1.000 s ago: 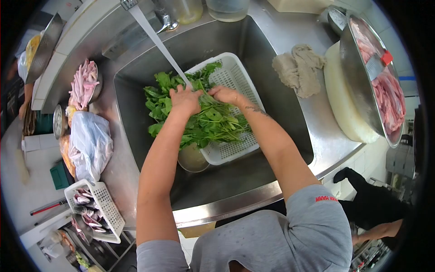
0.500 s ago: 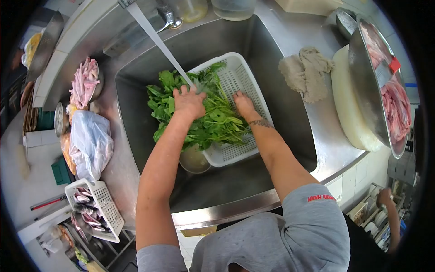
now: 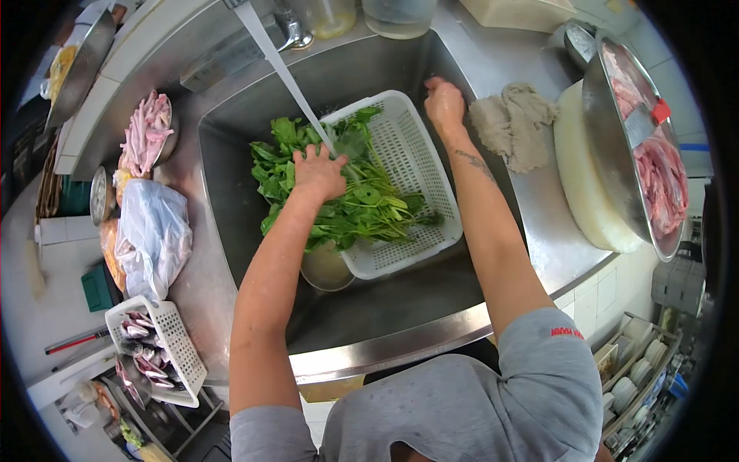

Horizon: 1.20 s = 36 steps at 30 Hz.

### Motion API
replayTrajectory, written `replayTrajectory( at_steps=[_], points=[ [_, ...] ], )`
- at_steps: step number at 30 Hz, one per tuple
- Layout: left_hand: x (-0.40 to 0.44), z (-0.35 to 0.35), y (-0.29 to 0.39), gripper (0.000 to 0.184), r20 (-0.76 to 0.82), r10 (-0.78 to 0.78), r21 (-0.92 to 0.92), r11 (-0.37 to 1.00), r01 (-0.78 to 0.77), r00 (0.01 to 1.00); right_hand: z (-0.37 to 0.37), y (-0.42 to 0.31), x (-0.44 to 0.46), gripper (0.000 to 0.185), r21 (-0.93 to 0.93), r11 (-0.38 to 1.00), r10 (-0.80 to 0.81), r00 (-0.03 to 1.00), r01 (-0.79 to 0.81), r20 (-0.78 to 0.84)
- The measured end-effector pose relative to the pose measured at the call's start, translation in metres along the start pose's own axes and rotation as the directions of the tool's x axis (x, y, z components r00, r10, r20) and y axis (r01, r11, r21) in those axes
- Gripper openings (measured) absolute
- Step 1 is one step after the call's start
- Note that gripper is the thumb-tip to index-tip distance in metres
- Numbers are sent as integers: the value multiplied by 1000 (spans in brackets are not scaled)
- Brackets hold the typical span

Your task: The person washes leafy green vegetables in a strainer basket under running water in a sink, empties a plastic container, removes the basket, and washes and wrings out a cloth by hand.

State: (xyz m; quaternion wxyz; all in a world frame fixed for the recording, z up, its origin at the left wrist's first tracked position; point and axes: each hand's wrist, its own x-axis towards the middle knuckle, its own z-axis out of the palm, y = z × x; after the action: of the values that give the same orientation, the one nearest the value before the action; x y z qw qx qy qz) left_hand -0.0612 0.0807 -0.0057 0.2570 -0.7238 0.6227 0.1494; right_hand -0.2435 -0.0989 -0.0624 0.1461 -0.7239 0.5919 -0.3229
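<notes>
Leafy greens [image 3: 362,212] lie heaped over the left part of a white perforated basket [image 3: 439,181] in the metal sink [image 3: 346,323]. My left hand [image 3: 318,174] rests on the greens with its fingers spread, under the stream of water [image 3: 285,73] from the faucet. Beyond the basket's right side, my right hand [image 3: 446,105] is over the sink's right wall, its fingers curled together; whether something small is in them I cannot make out. Partly under the greens and basket sits a round bowl [image 3: 327,268].
A grey cloth [image 3: 516,127] lies right of the sink, beside a large metal bowl of meat [image 3: 660,177]. On the left are chicken feet [image 3: 146,132], a plastic bag [image 3: 154,235] and a white basket of fish [image 3: 181,358]. Clear containers [image 3: 398,15] stand behind the sink.
My right hand has left the greens, passed over the basket and moved right to the sink's right side; its fingers have curled. My left hand has stayed on the greens.
</notes>
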Motion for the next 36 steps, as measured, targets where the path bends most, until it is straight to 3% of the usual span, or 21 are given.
replayTrajectory(
  at_steps=[3,5,6,7,8,10,13,16,18,21,22,25,26,29,30,32,35,36],
  points=[
    [0,4,-2,51,-81,18,5,1000,-18,997,15,-10,-23,14,-218,967,-143,989,135,-23],
    [1,-1,-2,52,-26,16,-21,1000,-16,1000,20,-12,-36,22,-230,956,-191,981,180,-24],
    [0,-4,-2,52,2,11,-32,999,-11,1000,19,-15,-38,35,-121,984,-98,970,128,221],
    [0,-4,-3,52,-11,5,-43,999,-5,1000,34,-9,-39,47,101,995,-39,861,-14,506],
    [1,-4,-3,51,-24,0,-55,998,-2,1000,52,-1,-42,59,260,942,-55,664,-213,746],
    [3,-2,-3,50,-81,-3,-101,995,-5,997,83,-1,-84,80,339,806,108,684,-485,722],
    [-2,-4,-5,47,-225,-16,-173,985,-24,974,76,-38,-121,90,446,407,260,569,-797,780],
    [-15,-20,-9,39,-366,-23,-240,968,-71,930,118,-23,-140,93,502,490,-81,536,-713,840],
    [-22,-25,-19,32,-435,-19,-316,939,-133,900,124,-12,-142,97,534,470,-175,519,-702,836],
    [-9,-13,-32,23,-519,-67,-520,816,-252,852,102,-18,-130,100,506,523,-134,520,-686,844],
    [-3,-14,-37,20,-612,-56,-531,768,-358,789,90,-26,-129,101,481,550,-89,524,-683,847],
    [2,-23,-34,19,-466,-265,-791,553,-263,844,91,-45,-136,103,391,776,-29,591,-495,806],
    [0,-26,-32,19,-480,-290,-806,519,-285,828,90,-43,-131,104,480,754,-133,612,-448,779],
    [0,-30,-35,19,-401,-244,-888,338,-310,883,79,-36,-107,109,549,611,-82,645,-570,760],
    [0,-29,-37,19,-417,-231,-876,358,-321,879,73,-38,-103,111,606,490,-81,660,-626,747],
    [1,-27,-38,20,-446,-203,-852,395,-344,871,61,-44,-105,114,551,681,-152,643,-483,751],
    [0,-15,-55,19,-674,-261,-620,709,-338,691,38,-74,-105,118,488,812,-193,642,-320,742],
    [-10,-11,-54,18,-660,-424,-648,739,-184,621,51,-72,-102,117,482,833,-215,646,-270,732]
  ],
)
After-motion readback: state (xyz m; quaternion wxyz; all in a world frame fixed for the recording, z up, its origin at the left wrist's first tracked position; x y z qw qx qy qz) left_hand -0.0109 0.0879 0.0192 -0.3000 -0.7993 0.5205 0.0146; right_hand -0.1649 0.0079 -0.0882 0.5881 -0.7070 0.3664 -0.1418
